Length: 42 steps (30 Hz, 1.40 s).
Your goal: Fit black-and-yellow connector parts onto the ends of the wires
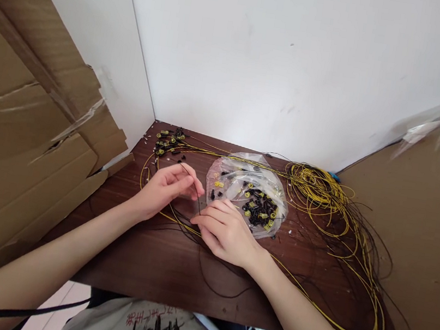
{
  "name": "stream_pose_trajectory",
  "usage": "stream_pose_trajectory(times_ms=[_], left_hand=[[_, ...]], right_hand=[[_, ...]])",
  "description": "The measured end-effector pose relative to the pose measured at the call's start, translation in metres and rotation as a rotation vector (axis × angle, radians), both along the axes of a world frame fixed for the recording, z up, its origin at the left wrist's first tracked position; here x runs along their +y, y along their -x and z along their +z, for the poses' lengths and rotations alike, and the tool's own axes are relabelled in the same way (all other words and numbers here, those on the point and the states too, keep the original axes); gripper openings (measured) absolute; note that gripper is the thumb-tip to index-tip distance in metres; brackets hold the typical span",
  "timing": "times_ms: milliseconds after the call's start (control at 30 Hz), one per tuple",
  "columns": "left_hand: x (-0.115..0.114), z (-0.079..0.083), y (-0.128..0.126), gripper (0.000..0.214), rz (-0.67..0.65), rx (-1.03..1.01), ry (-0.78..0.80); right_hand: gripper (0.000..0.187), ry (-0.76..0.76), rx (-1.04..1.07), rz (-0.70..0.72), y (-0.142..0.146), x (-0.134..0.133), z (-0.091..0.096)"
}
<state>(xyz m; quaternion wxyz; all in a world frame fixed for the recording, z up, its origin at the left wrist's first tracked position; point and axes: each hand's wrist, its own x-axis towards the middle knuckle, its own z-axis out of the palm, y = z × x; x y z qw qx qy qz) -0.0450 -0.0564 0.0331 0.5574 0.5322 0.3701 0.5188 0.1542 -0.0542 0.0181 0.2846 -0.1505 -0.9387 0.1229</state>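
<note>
Between my two hands runs a thin black wire. My left hand is closed on it, thumb against the fingers, and the wire passes over the fingertips. My right hand pinches the same wire lower down, its fingertips pointing left. Just beyond my right hand lies a clear plastic bag with small black and yellow connector pieces on it or in it; which, I cannot tell. Yellow wires pass beneath both hands on the brown table.
A tangled coil of yellow and black wire lies at the right back, trailing along the right side. Wire ends with black and yellow connectors are bunched at the left back. Cardboard walls flank the table, with a white wall behind.
</note>
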Motion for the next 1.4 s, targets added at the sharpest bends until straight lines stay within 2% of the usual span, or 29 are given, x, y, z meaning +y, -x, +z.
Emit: stream_pose_trajectory(times_ms=[67, 133, 200, 267, 300, 367, 467, 633, 900, 1033, 1200, 1333, 1400], left_hand=[[0.004, 0.000, 0.004, 0.019, 0.079, -0.121, 0.046], [0.006, 0.001, 0.008, 0.018, 0.174, -0.113, 0.041], [0.006, 0.002, 0.011, 0.019, 0.290, 0.039, -0.042], [0.003, 0.003, 0.012, 0.020, 0.352, 0.288, -0.186], [0.001, 0.003, 0.011, 0.020, 0.331, 0.416, -0.273], [-0.004, 0.002, 0.008, 0.018, 0.202, 0.614, -0.468], [-0.007, -0.003, 0.004, 0.018, 0.018, 0.747, -0.697], [-0.006, -0.010, 0.004, 0.019, -0.048, 0.829, -0.769], [-0.002, -0.010, 0.006, 0.017, -0.013, 0.853, -0.881], [-0.002, -0.007, 0.005, 0.013, 0.025, 0.790, -0.837], [-0.003, -0.001, 0.004, 0.008, 0.200, 0.552, -0.548], [0.001, 0.000, 0.007, 0.004, 0.366, 0.179, -0.264], [0.004, 0.000, 0.010, 0.004, 0.355, -0.046, -0.118]], right_hand=[[0.017, 0.001, -0.004, 0.005, 0.000, 0.000, 0.000], [0.017, 0.000, -0.003, 0.001, 0.001, -0.001, 0.001], [0.016, 0.002, 0.006, -0.015, 0.002, -0.002, 0.001], [0.017, 0.015, 0.028, -0.044, 0.002, -0.003, 0.002], [0.017, 0.025, 0.041, -0.061, 0.002, -0.003, 0.002], [0.017, 0.042, 0.067, -0.092, 0.002, -0.003, 0.002], [0.017, 0.041, 0.099, -0.138, 0.002, -0.003, 0.000], [0.017, 0.045, 0.143, -0.169, 0.002, -0.004, -0.001], [0.018, 0.075, 0.169, -0.174, 0.001, -0.002, 0.000], [0.020, 0.081, 0.163, -0.160, 0.000, -0.002, 0.000], [0.020, 0.067, 0.139, -0.145, -0.001, -0.002, -0.001], [0.020, 0.047, 0.108, -0.131, -0.001, -0.003, -0.002], [0.020, 0.039, 0.097, -0.122, 0.000, -0.004, -0.003]])
